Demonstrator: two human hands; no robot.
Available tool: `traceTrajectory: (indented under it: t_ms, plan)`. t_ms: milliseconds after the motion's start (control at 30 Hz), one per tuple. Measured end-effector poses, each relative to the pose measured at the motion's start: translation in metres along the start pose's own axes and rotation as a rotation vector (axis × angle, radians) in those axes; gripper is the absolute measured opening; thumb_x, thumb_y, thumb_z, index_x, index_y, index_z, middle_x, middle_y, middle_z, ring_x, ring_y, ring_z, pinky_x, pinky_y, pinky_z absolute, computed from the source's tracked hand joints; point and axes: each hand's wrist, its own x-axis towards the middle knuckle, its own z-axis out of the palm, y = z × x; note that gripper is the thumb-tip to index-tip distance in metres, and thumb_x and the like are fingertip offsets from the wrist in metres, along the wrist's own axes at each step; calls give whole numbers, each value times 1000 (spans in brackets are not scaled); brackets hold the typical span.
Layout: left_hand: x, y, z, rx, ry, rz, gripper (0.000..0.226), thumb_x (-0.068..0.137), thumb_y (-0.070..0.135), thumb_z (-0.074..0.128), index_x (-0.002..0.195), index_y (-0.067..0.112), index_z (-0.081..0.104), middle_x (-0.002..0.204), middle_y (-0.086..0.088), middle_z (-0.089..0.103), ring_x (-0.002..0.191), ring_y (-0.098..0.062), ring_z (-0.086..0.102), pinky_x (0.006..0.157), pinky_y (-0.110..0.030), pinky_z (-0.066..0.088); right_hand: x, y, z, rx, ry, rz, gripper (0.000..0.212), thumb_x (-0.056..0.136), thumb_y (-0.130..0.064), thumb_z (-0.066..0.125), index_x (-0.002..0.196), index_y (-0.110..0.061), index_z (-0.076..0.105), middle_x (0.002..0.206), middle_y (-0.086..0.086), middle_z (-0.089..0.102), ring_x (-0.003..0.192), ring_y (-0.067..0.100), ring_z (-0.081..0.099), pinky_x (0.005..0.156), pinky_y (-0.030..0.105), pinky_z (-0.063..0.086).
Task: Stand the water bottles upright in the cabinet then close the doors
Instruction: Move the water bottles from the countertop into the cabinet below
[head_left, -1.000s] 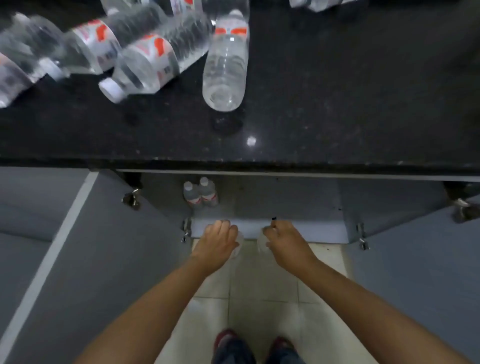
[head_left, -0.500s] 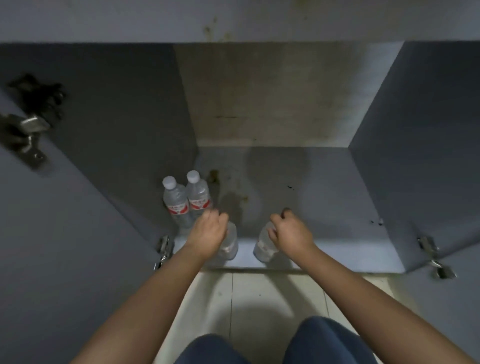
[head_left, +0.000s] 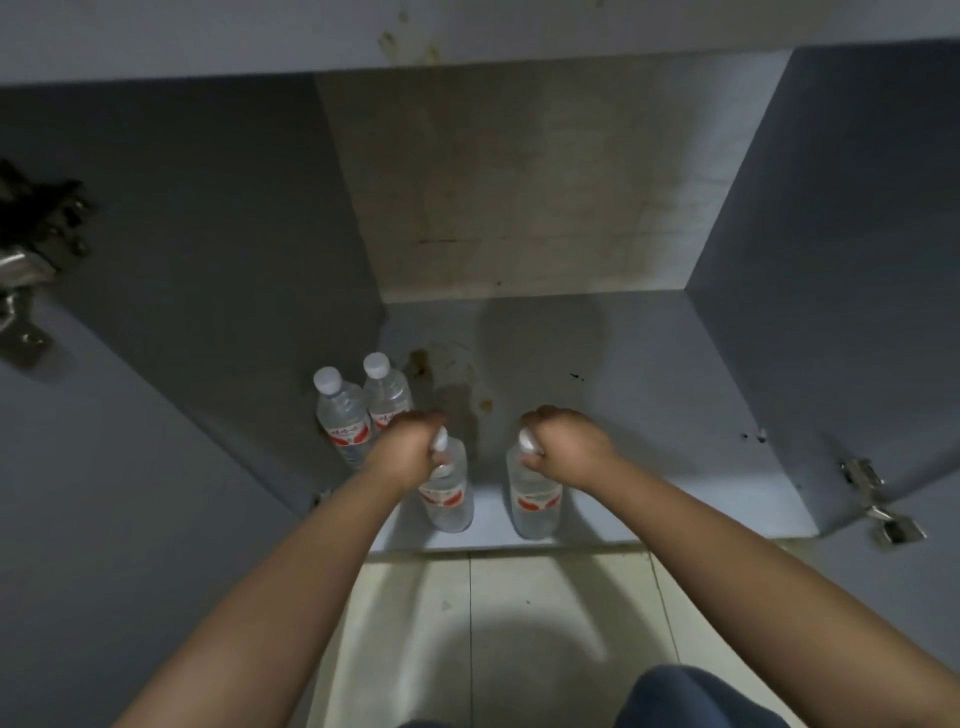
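The grey cabinet floor (head_left: 649, 415) lies open in front of me. Two clear water bottles with red labels stand upright at its left wall, one (head_left: 342, 415) beside the other (head_left: 387, 392). My left hand (head_left: 410, 441) grips the neck of a third bottle (head_left: 448, 493), upright near the front edge. My right hand (head_left: 563, 441) grips the neck of a fourth bottle (head_left: 535, 496), upright just to the right. Whether these two rest on the floor I cannot tell.
Both cabinet doors hang open: the left door (head_left: 130, 493) with a hinge (head_left: 26, 280) and the right door (head_left: 924, 571) with a hinge (head_left: 878, 504). Stains mark the cabinet floor and back wall. Pale floor tiles (head_left: 467, 623) and my knee (head_left: 696, 696) lie below.
The view dropped from the black counter with lying bottles to the cabinet inside. Both hands carried their bottles in over the front edge and now hold them upright.
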Motion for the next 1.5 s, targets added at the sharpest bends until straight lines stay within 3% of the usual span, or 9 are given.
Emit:
traceTrajectory:
  t_ms: [167, 467, 633, 833, 933, 1000, 1067, 1300, 1500]
  plan:
    - [2, 3, 6, 6, 114, -60, 29, 91, 25, 58, 108, 1, 54, 109, -19, 62, 103, -32, 58, 82, -34, 44, 11, -4, 4, 61, 78, 123, 39, 89, -34, 57, 114, -3, 53, 121, 18, 56, 107, 34, 58, 86, 34, 48]
    - [13, 3, 1, 6, 9, -107, 27, 92, 21, 55, 112, 2, 52, 118, -18, 60, 109, -31, 57, 88, -33, 45, 9, 1, 5, 14, -25, -26, 39, 85, -22, 64, 119, -8, 52, 119, 17, 54, 106, 33, 56, 86, 31, 46]
    - [28, -4, -5, -27, -7, -135, 29, 93, 23, 54, 115, 4, 52, 121, -17, 60, 113, -30, 56, 92, -34, 44, 21, -3, -2, -6, -31, 91, 41, 88, -32, 59, 120, -8, 50, 121, 17, 54, 110, 34, 56, 88, 33, 47]
    - [34, -4, -5, -44, -2, -163, 27, 94, 22, 54, 114, 4, 55, 122, -16, 61, 113, -30, 56, 92, -33, 44, 37, -17, -12, -109, 9, 315, 51, 95, -48, 39, 119, -8, 58, 127, 12, 60, 117, 28, 57, 93, 33, 48]
    - [34, -1, -4, -32, -11, -153, 28, 94, 19, 53, 116, 2, 54, 125, -18, 58, 116, -31, 55, 95, -33, 43, 38, -12, -25, -98, -106, 200, 51, 94, -47, 43, 127, -9, 52, 132, 13, 55, 120, 29, 53, 95, 33, 46]
    - [36, 0, -2, -11, -3, -139, 31, 94, 18, 52, 121, 2, 52, 131, -18, 53, 120, -31, 52, 98, -32, 41, 31, -3, -28, -53, -217, 20, 50, 90, -30, 57, 135, -12, 44, 135, 14, 47, 122, 31, 50, 95, 31, 44]
    - [36, 0, -1, 12, 6, -136, 32, 94, 17, 52, 123, 2, 50, 133, -18, 51, 121, -31, 50, 98, -32, 41, 24, 6, -23, -71, -258, -92, 43, 90, -9, 57, 132, -12, 48, 133, 16, 47, 121, 33, 49, 89, 27, 39]
    - [45, -6, -1, 72, 12, -152, 35, 95, 13, 49, 127, 1, 46, 131, -19, 54, 122, -31, 52, 100, -35, 42, 42, 0, -13, -66, -117, -80, 40, 91, -13, 55, 130, -16, 49, 127, 21, 48, 118, 36, 50, 93, 34, 45]
    - [58, -16, 1, 45, 65, -103, 49, 96, 6, 44, 142, 6, 29, 141, -17, 44, 131, -29, 42, 106, -30, 36, 71, -20, -4, -32, -12, -36, 32, 92, -9, 53, 123, -4, 51, 123, 25, 49, 110, 40, 55, 90, 37, 48]
